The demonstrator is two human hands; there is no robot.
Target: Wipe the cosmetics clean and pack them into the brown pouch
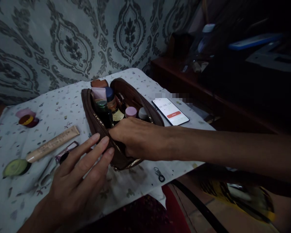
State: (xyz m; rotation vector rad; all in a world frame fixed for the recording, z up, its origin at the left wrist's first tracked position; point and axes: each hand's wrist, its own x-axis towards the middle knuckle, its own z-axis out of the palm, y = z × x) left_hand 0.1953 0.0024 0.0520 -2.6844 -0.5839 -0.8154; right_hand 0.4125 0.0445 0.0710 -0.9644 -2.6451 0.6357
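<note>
Sitting on printed white cloth (50, 110): brown bag (118, 160); damask-patterned wall (104, 35) behind.

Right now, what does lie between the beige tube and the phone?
In the head view, the open bag lies between the beige tube and phone, with the right hand reaching into it.

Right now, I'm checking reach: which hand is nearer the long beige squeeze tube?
Left. The left hand is close by the tube, on its near right side; the right hand is farther right, partly inside the open brown zippered bag.
</note>
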